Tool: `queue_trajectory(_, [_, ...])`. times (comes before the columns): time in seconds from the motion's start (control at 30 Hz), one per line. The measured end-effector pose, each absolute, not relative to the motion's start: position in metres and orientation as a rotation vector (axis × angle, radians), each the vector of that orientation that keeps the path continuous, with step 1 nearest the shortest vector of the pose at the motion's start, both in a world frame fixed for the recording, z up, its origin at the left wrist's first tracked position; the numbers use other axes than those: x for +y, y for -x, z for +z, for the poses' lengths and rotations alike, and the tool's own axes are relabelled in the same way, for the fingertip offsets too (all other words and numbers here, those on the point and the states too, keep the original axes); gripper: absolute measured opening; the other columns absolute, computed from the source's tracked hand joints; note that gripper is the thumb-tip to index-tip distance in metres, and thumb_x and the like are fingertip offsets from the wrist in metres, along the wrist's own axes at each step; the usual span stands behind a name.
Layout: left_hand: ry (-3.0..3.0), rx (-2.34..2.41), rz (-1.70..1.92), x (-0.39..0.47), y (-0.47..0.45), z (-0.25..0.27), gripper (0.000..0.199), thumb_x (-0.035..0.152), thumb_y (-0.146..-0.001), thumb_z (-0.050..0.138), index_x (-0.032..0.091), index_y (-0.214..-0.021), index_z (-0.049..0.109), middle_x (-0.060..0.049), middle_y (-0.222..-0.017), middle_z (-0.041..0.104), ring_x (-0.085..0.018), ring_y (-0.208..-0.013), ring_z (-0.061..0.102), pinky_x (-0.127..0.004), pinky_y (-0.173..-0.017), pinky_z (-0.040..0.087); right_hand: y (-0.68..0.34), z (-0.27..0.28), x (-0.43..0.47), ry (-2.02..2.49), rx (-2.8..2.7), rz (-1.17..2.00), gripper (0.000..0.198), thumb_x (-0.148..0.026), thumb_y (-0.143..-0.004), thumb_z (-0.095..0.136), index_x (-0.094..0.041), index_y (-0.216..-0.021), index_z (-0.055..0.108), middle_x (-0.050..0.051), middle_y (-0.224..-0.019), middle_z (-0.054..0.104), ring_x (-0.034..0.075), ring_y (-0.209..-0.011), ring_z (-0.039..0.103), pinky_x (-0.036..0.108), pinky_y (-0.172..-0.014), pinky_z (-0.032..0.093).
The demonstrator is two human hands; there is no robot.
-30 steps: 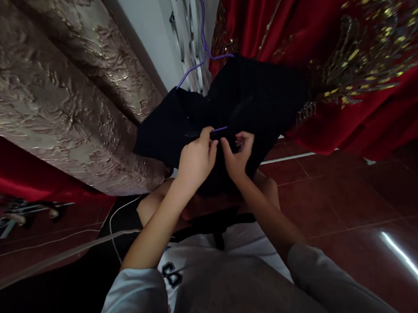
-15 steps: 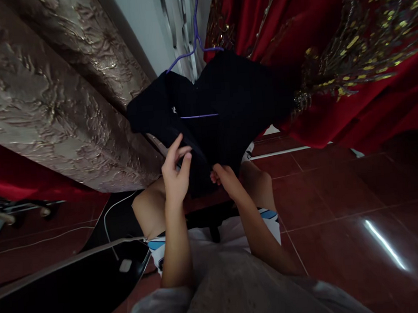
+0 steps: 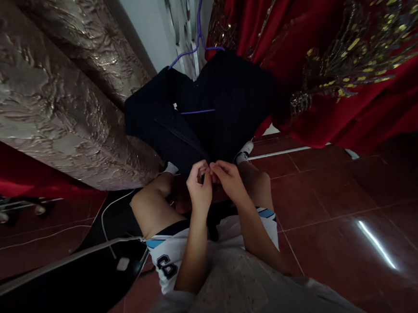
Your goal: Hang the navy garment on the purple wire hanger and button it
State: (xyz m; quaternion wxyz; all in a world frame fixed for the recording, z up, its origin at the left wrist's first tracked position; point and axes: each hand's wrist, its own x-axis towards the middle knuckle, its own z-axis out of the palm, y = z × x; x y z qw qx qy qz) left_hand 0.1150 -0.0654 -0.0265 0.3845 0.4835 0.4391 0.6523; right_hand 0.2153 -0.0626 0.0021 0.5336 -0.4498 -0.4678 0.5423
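A dark navy jacket (image 3: 240, 96) with an open front hangs on a purple clothes hanger (image 3: 200, 44) before me. Its two front edges come together low down, just above my hands. There my left hand (image 3: 199, 185) pinches the left front edge between thumb and fingers. Right beside it, fingertips nearly touching, my right hand (image 3: 228, 178) is closed on the other front edge. The exact spot between the fingertips is dark, and any button there is too small to make out. A small white tag (image 3: 175, 106) shows inside the jacket, near the hanger's bar.
Textured beige fabric (image 3: 63, 100) hangs on the left. A red cloth with gold sequins (image 3: 333, 84) hangs on the right, above a white rail (image 3: 284, 152) near the tiled floor (image 3: 326, 224). By my left leg lie a black surface (image 3: 78, 287) and a white cable (image 3: 103, 218).
My left hand has moved right and down from the jacket's left panel to its front edge beside my right hand, and its fingers have closed. My right hand has stayed nearly in place.
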Motion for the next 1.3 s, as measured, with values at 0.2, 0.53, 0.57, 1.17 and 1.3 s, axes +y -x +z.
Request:
queue_trajectory(0.2, [-1.250, 1.138, 1.755, -0.068, -0.116, -0.010, 0.012, 0.017, -0.093, 0.063, 0.018, -0.104, 0.066, -0.004, -0.089, 0.067, -0.014, -0.081, 0.067, -0.024, -0.074, 0.054, -0.220, 0.038, -0.058, 1.047, -1.097, 1.425, 0.022, -0.033, -0.084, 0.062, -0.016, -0.072, 0.069, -0.002, -0.054, 0.055, 0.009, -0.051, 0.049, 0.022, -0.053, 0.035])
queue_trajectory(0.53, [-1.550, 1.261, 1.611, -0.034, -0.124, -0.031, 0.015, 0.008, -0.092, 0.056, 0.019, -0.102, 0.056, 0.000, -0.080, 0.059, -0.013, -0.073, 0.057, -0.023, -0.071, 0.044, -0.209, 0.141, 0.027, 0.808, -1.150, 0.844, 0.033, -0.042, -0.100, 0.060, -0.015, -0.085, 0.070, -0.003, -0.053, 0.053, 0.008, -0.051, 0.054, 0.020, -0.053, 0.042])
queue_trajectory(0.57, [-1.582, 1.250, 1.584, -0.031, -0.122, -0.027, 0.018, 0.007, -0.092, 0.057, 0.019, -0.105, 0.056, 0.000, -0.080, 0.060, -0.014, -0.073, 0.058, -0.024, -0.072, 0.045, -0.207, 0.142, 0.030, 0.787, -1.170, 0.829, 0.033, -0.043, -0.101, 0.060, -0.015, -0.087, 0.069, -0.004, -0.053, 0.053, 0.008, -0.052, 0.054, 0.020, -0.053, 0.042])
queue_trajectory(1.17, [-2.403, 0.879, 1.576, 0.054, -0.082, 0.130, 0.034, 0.053, -0.103, 0.058, 0.021, -0.106, 0.067, -0.008, -0.097, 0.062, -0.025, -0.100, 0.065, -0.039, -0.097, 0.051, -0.219, 0.113, 0.029, 0.903, -1.254, 0.756, 0.033, -0.046, -0.101, 0.055, -0.019, -0.082, 0.062, -0.004, -0.062, 0.045, 0.007, -0.055, 0.048, 0.020, -0.054, 0.036])
queue_trajectory(1.3, [-2.342, 0.882, 1.617, 0.043, -0.085, 0.130, 0.032, 0.052, -0.103, 0.061, 0.020, -0.101, 0.067, -0.008, -0.099, 0.062, -0.025, -0.102, 0.064, -0.039, -0.097, 0.050, -0.217, 0.100, 0.037, 0.933, -1.219, 0.739, 0.032, -0.042, -0.097, 0.056, -0.019, -0.077, 0.061, -0.004, -0.058, 0.044, 0.007, -0.050, 0.041, 0.022, -0.050, 0.029])
